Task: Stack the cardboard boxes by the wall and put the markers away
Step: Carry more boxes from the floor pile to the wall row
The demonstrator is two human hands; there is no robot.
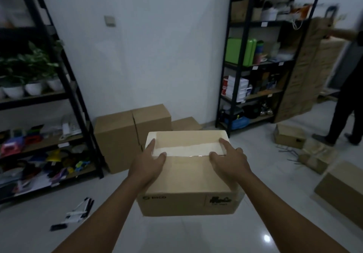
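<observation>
I hold a taped cardboard box point(188, 176) in front of me above the tiled floor. My left hand point(147, 164) grips its top left edge, thumb on the lid. My right hand point(229, 158) grips the top right edge the same way. Two taller cardboard boxes point(129, 135) stand side by side against the white wall, with a low flat box point(185, 124) to their right. Several markers point(80, 211) lie scattered on the floor at the lower left, beside the shelf.
A black shelf rack point(78, 105) with plants and clutter stands on the left, and another rack point(229, 76) on the right. More boxes point(288, 137) and a large box point(341, 192) lie on the right floor. A person point(349, 95) stands at the far right.
</observation>
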